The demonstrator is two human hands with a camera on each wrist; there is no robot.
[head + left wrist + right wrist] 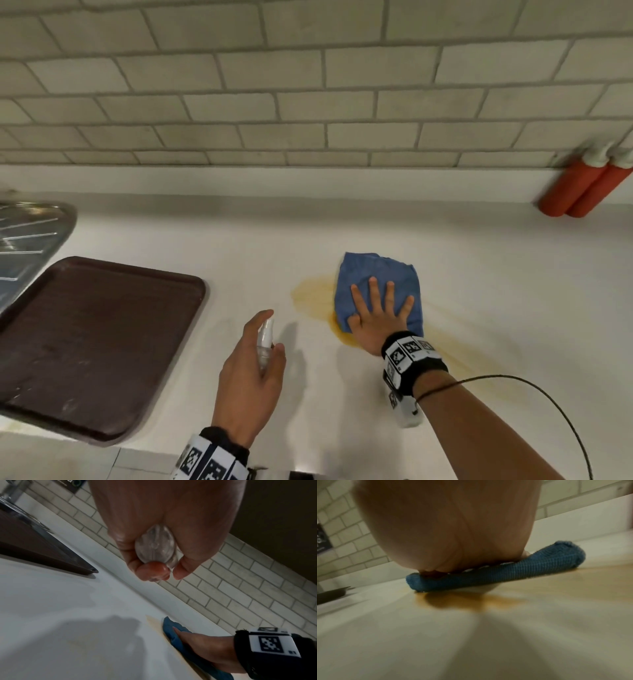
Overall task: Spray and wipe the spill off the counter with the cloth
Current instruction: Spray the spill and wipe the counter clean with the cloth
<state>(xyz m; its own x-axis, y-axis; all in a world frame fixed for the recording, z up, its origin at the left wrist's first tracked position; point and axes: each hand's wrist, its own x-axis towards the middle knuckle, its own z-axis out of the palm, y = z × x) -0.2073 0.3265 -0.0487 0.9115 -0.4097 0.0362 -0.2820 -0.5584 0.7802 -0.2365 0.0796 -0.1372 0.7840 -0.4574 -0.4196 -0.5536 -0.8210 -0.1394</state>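
Note:
A yellow-orange spill point(310, 291) stains the white counter point(479, 274) at the middle, with a smear trailing right of the wrist. A folded blue cloth point(376, 274) lies on the spill's right part. My right hand point(380, 318) presses flat on the cloth, fingers spread and straight. The right wrist view shows the palm on the cloth point(513, 569) with the spill point(467, 600) pooled at its near edge. My left hand point(253, 363) holds a small clear spray bottle point(265, 342) upright above the counter, left of the spill. In the left wrist view the fingers curl round the bottle point(155, 545).
A dark brown tray point(85, 342) lies on the counter at the left. A steel sink drainer point(27, 236) sits behind it. Two red cylinders point(579, 188) stand against the tiled wall at the far right. A black cable point(548, 404) runs from my right wrist band.

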